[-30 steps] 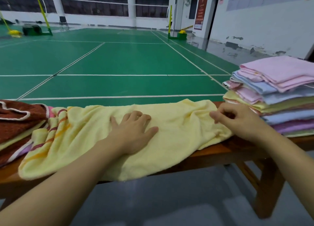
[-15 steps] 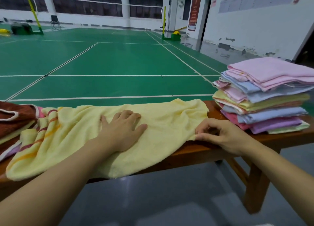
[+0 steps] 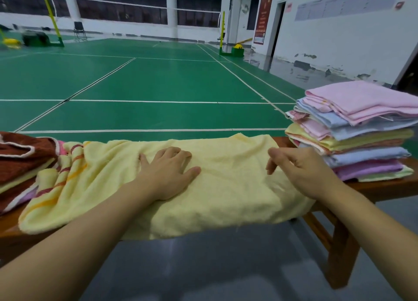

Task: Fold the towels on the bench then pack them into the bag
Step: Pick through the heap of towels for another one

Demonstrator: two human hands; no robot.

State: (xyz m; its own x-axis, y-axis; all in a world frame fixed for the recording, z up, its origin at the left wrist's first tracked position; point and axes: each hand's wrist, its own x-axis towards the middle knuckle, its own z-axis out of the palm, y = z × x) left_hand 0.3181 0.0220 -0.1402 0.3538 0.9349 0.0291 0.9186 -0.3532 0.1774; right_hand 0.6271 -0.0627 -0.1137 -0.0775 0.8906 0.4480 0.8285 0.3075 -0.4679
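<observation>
Dim, even indoor light (soft focus), wide-angle bending at edges.

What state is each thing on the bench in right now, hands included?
Yellow towel: spread along the bench, near edge hanging over, not yet folded small.
Left hand: flat, pressing the towel's middle.
Right hand: on the towel's right end, fingers curled down; grip unclear.
Folded stack: piled at the right end.
Brown towel pile: loosely heaped at the left.
Bench: upright.
</observation>
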